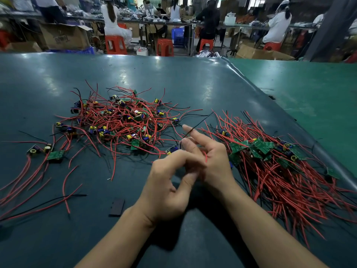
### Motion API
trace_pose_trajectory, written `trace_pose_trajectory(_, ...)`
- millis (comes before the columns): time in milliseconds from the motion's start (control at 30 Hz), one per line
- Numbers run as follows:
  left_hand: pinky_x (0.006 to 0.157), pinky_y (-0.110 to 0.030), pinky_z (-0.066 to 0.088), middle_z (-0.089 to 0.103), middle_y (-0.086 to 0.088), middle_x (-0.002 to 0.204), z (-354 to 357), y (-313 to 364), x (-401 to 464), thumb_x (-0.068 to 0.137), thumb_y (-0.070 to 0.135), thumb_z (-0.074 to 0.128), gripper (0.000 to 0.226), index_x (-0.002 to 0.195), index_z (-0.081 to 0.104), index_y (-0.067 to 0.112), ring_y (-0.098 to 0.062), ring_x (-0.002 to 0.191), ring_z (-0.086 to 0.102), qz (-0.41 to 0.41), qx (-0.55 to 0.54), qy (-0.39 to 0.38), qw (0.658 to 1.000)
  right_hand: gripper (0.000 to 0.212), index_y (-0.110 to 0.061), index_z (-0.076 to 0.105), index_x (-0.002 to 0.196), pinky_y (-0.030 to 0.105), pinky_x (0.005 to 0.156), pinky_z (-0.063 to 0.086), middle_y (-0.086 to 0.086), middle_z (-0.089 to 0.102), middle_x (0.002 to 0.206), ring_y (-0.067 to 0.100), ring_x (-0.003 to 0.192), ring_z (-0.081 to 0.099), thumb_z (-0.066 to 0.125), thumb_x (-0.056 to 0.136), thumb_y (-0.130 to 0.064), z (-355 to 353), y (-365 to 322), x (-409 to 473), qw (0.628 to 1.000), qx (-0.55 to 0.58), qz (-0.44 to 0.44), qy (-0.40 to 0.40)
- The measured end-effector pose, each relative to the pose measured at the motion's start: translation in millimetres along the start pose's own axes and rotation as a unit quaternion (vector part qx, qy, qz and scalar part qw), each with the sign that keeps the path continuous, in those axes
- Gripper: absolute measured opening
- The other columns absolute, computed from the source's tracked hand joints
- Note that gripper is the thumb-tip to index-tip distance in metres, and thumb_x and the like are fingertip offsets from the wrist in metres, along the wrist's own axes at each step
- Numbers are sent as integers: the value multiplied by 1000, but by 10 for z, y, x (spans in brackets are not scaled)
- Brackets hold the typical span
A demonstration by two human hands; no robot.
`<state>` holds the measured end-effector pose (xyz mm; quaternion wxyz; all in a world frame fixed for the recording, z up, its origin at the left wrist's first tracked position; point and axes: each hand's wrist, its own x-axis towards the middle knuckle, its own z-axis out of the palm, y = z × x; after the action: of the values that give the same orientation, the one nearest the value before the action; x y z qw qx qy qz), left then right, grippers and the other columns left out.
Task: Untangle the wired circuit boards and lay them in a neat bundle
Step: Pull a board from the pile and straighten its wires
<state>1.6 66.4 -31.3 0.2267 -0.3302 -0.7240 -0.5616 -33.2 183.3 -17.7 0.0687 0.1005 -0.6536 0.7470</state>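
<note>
A tangled heap of small green circuit boards with red and black wires (123, 120) lies on the dark green table (173, 78) ahead of me. To the right lies a straighter bundle of boards and wires (270, 161), wires running toward me. My left hand (170, 180) and my right hand (212, 157) meet between the two piles. Together they hold one small board (172, 148) by its wires. A black wire (199, 123) runs up from my right fingers. Exactly which fingers pinch the wires is hidden.
Two loose boards (46, 151) with red wires lie at the left. A small dark flat piece (116, 206) rests near my left wrist. The table's right edge (270, 93) drops to a green floor. Several people sit on red stools (116, 45) at benches behind.
</note>
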Motion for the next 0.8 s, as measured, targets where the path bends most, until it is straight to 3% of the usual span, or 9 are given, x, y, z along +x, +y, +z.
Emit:
trace_pose_trajectory(67,67,-28,52,66,4,82,13,-22,-1,88,13,59,8,94,62,10,-14,72,65,-63,-65,15,996,16,-6,68,102,18,52,47,-1,60,66,8,55,54,56,95,1,16,-37,5,997,71,18,40)
trace_pose_trajectory(133,56,-22,47,65,-2,68,29,-49,27,89,34,56,27,81,63,9,-13,58,61,-153,-98,32,983,12,-6,67,96,22,59,55,4,67,72,14,60,64,58,91,1,-11,-97,22,985,157,45,63)
trace_pose_trajectory(200,42,-19,40,64,-9,58,54,-62,76,91,51,50,48,69,65,11,-15,44,54,-254,-128,40,958,22,-8,65,104,24,60,56,5,70,79,17,64,67,62,83,-7,-52,-147,37,960,259,89,53)
trace_pose_trajectory(267,35,-17,34,64,-13,56,69,-88,135,94,58,44,58,66,67,13,-17,38,48,-316,-147,70,935,36,-10,63,113,25,63,57,5,69,84,17,67,68,62,78,-14,-80,-180,31,943,311,117,36)
trace_pose_trajectory(367,33,-18,32,64,-14,56,33,-128,217,92,56,41,56,70,64,10,-15,39,46,-373,-181,133,900,27,-11,72,103,25,68,57,4,68,83,15,70,67,61,80,-20,-112,-224,8,931,335,143,-4)
trace_pose_trajectory(433,35,-19,33,65,-8,59,2,-154,239,95,43,49,40,77,63,11,-12,40,46,-377,-216,160,887,22,-10,77,93,23,67,57,6,69,80,15,71,68,59,81,-15,-119,-270,-5,919,359,158,-29)
trace_pose_trajectory(533,45,-18,42,70,-2,73,-17,-125,233,82,34,62,22,89,71,16,-10,48,53,-320,-278,160,892,23,-4,74,95,20,57,56,8,68,74,13,63,68,60,78,-9,-109,-301,-11,903,387,185,-19)
trace_pose_trajectory(700,51,-18,47,67,-2,68,-49,-121,214,73,31,69,25,88,73,12,-10,52,53,-286,-285,182,897,25,-14,74,97,20,53,54,9,68,76,12,57,65,68,73,-9,-58,-243,-53,965,213,150,13)
trace_pose_trajectory(800,52,-19,48,65,-5,69,-52,-139,206,76,28,67,23,91,74,12,-12,54,53,-285,-274,173,902,17,-12,73,95,20,53,54,8,70,74,14,56,65,67,81,-6,-37,-235,-67,973,184,140,25)
